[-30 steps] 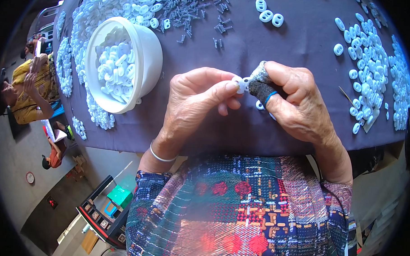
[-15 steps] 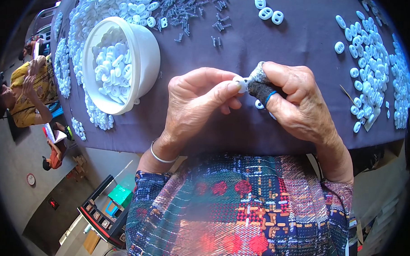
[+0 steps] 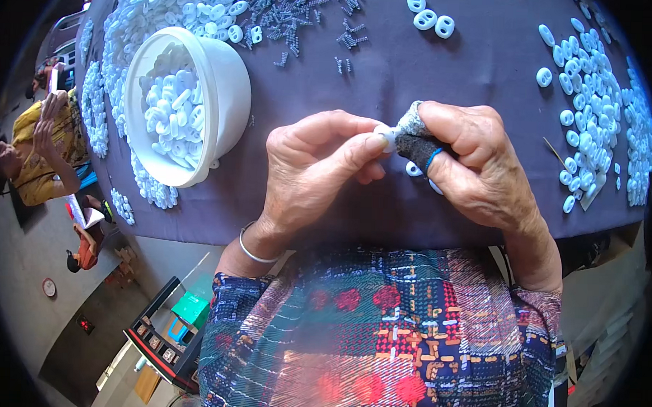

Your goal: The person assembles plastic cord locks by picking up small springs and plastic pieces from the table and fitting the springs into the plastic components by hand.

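Over the table, my left hand (image 3: 317,156) pinches a small white plastic cord lock (image 3: 387,137) between thumb and forefinger. My right hand (image 3: 475,158), with grey and black cloth covers on its thumb and forefinger, closes on the other side of the same piece. Those covered fingertips hide part of it, and whether they hold a smaller part cannot be made out. Just below the fingers, a loose white piece (image 3: 413,168) lies on the cloth, partly hidden by my right hand.
A white tub (image 3: 233,92) of small white parts stands left, with a heap of white parts (image 3: 142,18) behind it. Small metal springs (image 3: 289,19) are scattered beyond. Finished-looking oval pieces (image 3: 424,19) lie far ahead; a pile (image 3: 595,112) spreads right. A person in yellow (image 3: 37,147) sits left.
My fingers have shifted slightly, so more of the cord lock's round white face shows. Both hands keep their grip. The tub appears a little farther left as the view moves.
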Motion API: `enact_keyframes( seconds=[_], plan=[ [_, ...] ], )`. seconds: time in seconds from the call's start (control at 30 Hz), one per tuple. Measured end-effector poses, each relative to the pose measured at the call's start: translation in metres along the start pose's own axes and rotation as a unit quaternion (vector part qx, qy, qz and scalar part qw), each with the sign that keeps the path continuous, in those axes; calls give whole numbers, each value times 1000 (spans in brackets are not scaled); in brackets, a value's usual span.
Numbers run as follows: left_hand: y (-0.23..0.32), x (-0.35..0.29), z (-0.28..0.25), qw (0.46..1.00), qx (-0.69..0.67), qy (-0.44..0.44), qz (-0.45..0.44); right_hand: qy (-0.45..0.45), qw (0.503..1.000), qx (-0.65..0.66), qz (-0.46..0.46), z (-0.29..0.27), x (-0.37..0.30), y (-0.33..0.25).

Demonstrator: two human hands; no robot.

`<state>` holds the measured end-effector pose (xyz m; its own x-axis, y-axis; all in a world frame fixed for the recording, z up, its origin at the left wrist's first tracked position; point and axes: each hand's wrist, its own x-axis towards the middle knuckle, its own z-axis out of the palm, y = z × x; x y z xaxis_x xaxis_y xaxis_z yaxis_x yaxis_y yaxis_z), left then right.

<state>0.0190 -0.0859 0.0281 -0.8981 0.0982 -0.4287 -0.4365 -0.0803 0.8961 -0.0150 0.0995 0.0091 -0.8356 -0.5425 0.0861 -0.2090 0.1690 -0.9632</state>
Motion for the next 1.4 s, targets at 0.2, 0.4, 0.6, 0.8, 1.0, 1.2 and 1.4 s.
enact_keyframes(
  seconds=[0.2,0.4,0.6,0.8,1.0,1.2,1.4],
  plan=[
    [-1,0,2,1000,2,9,12,-5,1000,-7,11,0,0,0],
    [-5,5,-6,999,-27,-24,20,22,997,-49,-57,1,1,-3],
    [-7,7,-7,998,-64,-21,19,74,971,-214,-82,13,-4,-10],
    [-6,6,-5,995,-90,-33,3,97,947,-283,-114,20,-6,-7],
    [1,0,0,999,-42,-13,4,81,948,-285,-117,17,-5,-8],
    [-2,-6,3,998,40,5,56,63,940,-324,-84,20,-7,-11],
    [-1,-8,4,994,92,17,64,37,927,-361,-94,18,-7,-10]
  ],
)
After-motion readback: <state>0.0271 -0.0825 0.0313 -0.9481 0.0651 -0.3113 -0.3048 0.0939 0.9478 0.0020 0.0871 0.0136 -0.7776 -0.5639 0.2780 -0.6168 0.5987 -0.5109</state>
